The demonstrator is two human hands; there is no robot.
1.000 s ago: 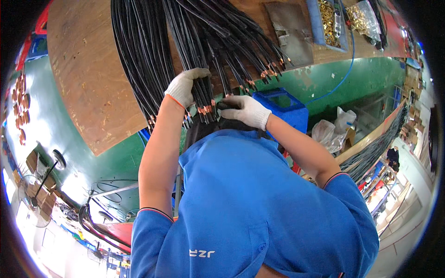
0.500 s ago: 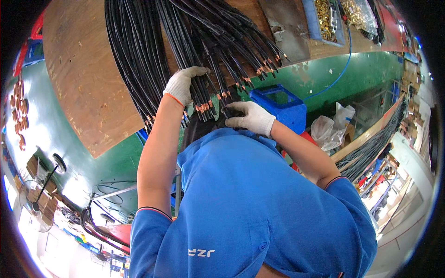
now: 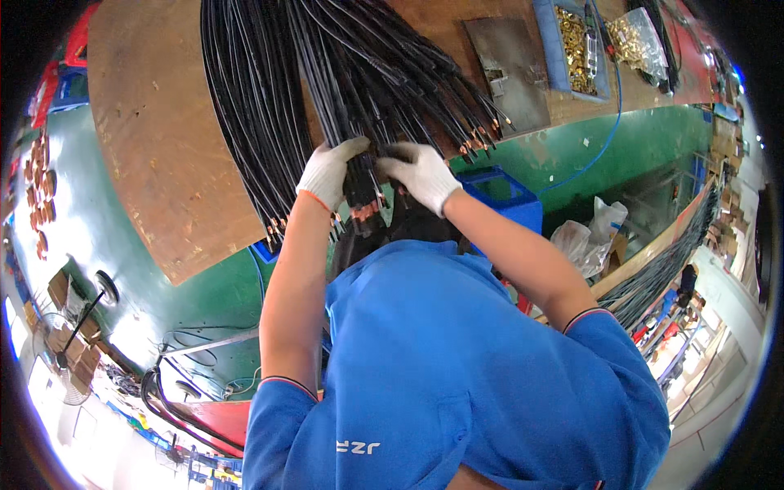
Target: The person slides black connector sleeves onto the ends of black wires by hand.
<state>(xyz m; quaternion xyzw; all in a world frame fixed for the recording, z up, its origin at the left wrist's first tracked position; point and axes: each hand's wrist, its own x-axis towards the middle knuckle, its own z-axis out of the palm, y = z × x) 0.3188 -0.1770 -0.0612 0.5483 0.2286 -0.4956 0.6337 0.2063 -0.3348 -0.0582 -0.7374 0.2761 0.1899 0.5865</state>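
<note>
Black cables with bare copper ends lie in long bunches over the near edge of the wooden table (image 3: 147, 171). My left hand (image 3: 325, 178), in a white glove with an orange cuff, is wrapped round the left side of the middle cable bunch (image 3: 361, 189). Copper tips (image 3: 367, 212) stick out below it, toward my body. My right hand (image 3: 423, 175), gloved too, has its fingers curled against cables at the right side of this bunch; part of its grip is hidden. Left of my hands hangs another cable bunch (image 3: 253, 114); a cable fan (image 3: 425, 73) spreads to the right.
A blue bin (image 3: 563, 49) of brass fittings and a clear bag (image 3: 633, 41) of similar parts sit at the far right. Beside them lies a dark metal plate (image 3: 510, 73). A blue crate (image 3: 506, 196) stands below the table edge, near plastic bags (image 3: 592, 233).
My right hand has moved up and left from the cable tips to the side of the middle bunch. My left hand stays on that bunch, whose tips now sit closer together.
</note>
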